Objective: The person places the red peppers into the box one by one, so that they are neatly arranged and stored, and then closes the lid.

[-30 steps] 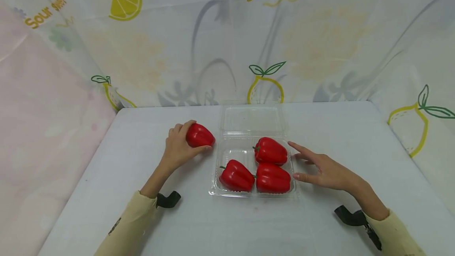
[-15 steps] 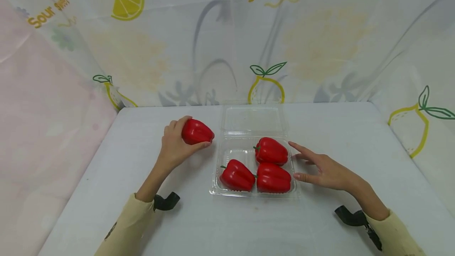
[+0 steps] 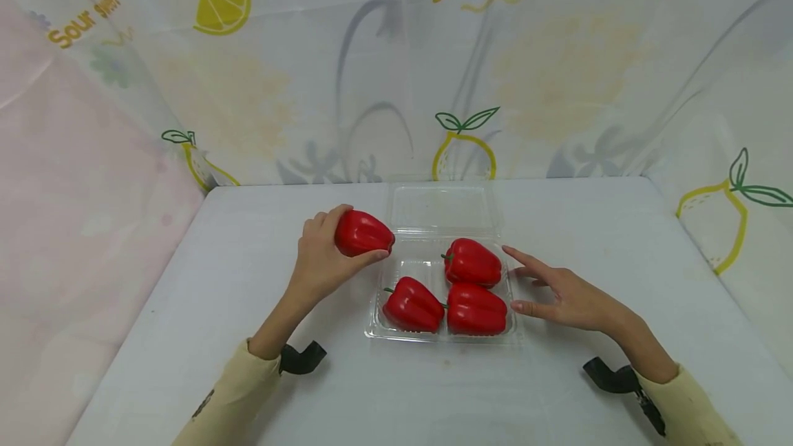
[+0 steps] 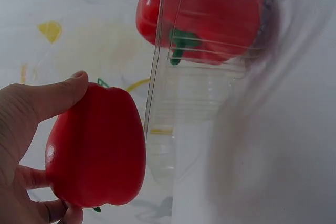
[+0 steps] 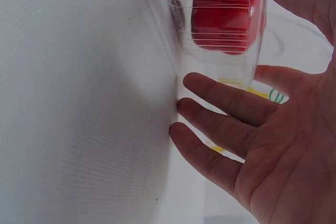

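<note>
My left hand (image 3: 325, 257) grips a red bell pepper (image 3: 364, 233) between thumb and fingers, raised at the left edge of a clear plastic clamshell box (image 3: 396, 263). In the left wrist view that pepper (image 4: 100, 145) hangs beside the box wall, its green stem end low. Inside the box lie three more red peppers: one at back right (image 3: 473, 263), one at front right (image 3: 477, 310) and one at front left (image 3: 413, 305). My right hand (image 3: 564, 298) is at the box's right side, fingers spread and holding nothing, the thumb and index finger close to its rim.
The box's clear lid (image 3: 442, 206) lies folded back behind it, near the table's far edge. A white cloth covers the table (image 3: 446, 398). A patterned curtain (image 3: 372, 67) rises at the back and sides.
My left hand first lifted the pepper slightly leftward, then carried it right to the box's left edge. My right hand and the three boxed peppers have stayed in place.
</note>
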A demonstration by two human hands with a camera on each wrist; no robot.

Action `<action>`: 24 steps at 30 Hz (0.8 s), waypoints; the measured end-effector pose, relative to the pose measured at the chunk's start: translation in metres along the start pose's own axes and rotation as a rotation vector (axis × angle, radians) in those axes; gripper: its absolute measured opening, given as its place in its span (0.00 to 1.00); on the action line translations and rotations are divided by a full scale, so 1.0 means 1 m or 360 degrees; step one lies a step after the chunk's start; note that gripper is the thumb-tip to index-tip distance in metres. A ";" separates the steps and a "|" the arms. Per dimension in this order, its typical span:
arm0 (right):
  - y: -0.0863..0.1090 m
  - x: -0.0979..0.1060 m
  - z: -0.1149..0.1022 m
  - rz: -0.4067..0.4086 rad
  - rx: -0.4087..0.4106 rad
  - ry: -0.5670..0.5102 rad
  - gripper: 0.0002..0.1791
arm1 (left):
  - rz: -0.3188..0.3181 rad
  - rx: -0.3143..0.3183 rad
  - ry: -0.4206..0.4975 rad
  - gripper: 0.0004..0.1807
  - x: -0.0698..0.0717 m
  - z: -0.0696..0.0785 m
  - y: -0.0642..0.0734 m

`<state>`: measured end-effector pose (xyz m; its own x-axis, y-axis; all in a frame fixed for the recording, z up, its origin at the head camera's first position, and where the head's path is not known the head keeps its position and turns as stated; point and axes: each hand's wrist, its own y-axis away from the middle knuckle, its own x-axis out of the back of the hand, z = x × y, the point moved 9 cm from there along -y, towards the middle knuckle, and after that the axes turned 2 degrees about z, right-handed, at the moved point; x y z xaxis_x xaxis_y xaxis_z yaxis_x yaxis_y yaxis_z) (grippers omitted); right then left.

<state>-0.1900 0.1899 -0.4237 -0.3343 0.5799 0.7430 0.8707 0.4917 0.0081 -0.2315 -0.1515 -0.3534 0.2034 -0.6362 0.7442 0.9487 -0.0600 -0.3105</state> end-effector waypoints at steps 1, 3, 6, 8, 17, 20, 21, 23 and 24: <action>0.000 0.000 0.000 -0.0001 -0.0001 0.0002 0.48 | 0.0001 -0.0003 -0.0004 0.47 -0.001 0.002 0.000; 0.000 0.000 0.000 -0.0002 -0.0012 -0.0002 0.48 | 0.0004 -0.0010 -0.0015 0.47 -0.004 0.005 0.001; 0.001 0.000 0.000 -0.0007 -0.0008 -0.0009 0.48 | 0.0004 -0.0018 -0.0019 0.47 -0.007 0.010 0.002; 0.001 0.000 0.000 -0.0007 -0.0004 -0.0011 0.48 | -0.0003 -0.0025 -0.0017 0.46 -0.009 0.014 0.002; 0.001 0.000 0.001 -0.0011 -0.0019 -0.0005 0.48 | -0.0067 -0.0089 -0.0059 0.46 -0.024 0.034 0.005; 0.001 0.000 0.001 -0.0010 -0.0019 -0.0004 0.48 | -0.0094 -0.0136 -0.0099 0.46 -0.030 0.042 0.006; 0.001 0.000 0.001 -0.0010 -0.0017 -0.0006 0.48 | -0.0099 -0.0156 -0.0117 0.45 -0.031 0.044 0.006; 0.001 0.000 0.001 -0.0010 -0.0015 -0.0007 0.48 | -0.0102 -0.0190 -0.0159 0.45 -0.035 0.048 0.007; 0.001 0.000 0.001 -0.0010 -0.0015 -0.0009 0.48 | -0.0103 -0.0201 -0.0177 0.45 -0.036 0.050 0.008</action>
<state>-0.1892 0.1907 -0.4242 -0.3420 0.5805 0.7389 0.8719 0.4894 0.0190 -0.2193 -0.0910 -0.3533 0.1749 -0.5394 0.8237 0.9242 -0.1985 -0.3263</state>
